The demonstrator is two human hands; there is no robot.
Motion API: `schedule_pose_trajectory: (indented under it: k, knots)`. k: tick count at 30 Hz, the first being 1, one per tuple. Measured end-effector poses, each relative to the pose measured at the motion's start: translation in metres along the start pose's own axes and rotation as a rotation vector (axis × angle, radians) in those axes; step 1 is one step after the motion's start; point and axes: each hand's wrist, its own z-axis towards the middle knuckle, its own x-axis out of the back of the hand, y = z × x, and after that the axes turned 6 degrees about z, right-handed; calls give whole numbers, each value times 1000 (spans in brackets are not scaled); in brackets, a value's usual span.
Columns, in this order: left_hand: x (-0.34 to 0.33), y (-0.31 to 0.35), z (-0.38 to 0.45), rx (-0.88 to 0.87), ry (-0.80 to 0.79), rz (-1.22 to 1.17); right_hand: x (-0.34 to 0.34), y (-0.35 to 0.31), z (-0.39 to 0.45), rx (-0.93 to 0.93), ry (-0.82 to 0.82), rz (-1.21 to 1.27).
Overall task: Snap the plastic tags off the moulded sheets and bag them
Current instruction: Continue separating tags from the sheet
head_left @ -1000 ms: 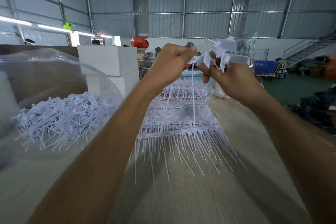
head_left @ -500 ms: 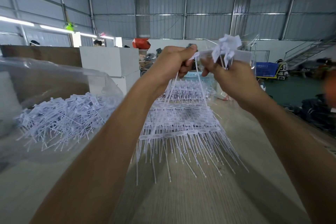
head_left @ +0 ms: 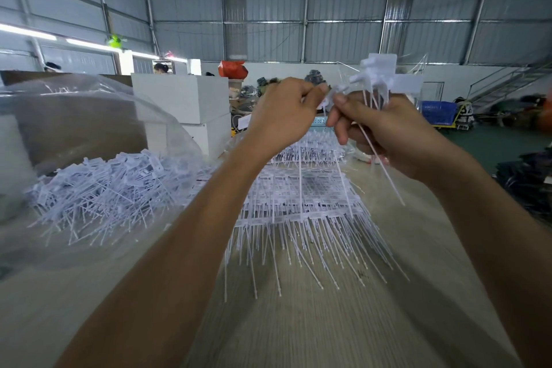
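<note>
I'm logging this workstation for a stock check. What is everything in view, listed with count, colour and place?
moulded sheets: a stack, count unclear, white, table centre, stems toward the camera.
loose tags: a heap, white, left, inside the bag.
clear plastic bag: one, transparent, left.
table: one, pale wood grain, underneath everything.
white blocks: two stacked, behind the heap.
blue crate: one, far right on the floor.
red-orange bag: one, on the far clutter.
bunch of snapped tags: several, white, gripped in the right hand.
left hand: pinching a tag beside the right hand.
right hand: raised, centre right.
</note>
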Motion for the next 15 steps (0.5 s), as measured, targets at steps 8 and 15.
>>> schedule_pose_trajectory:
  k: [8,15]
  knots:
    - [-1,-1,0,-10,-4,21,1,0,-1,-1,-11,-2]
    - [1,-1,2,21,-19,-261,5,-3,0,82,64,177]
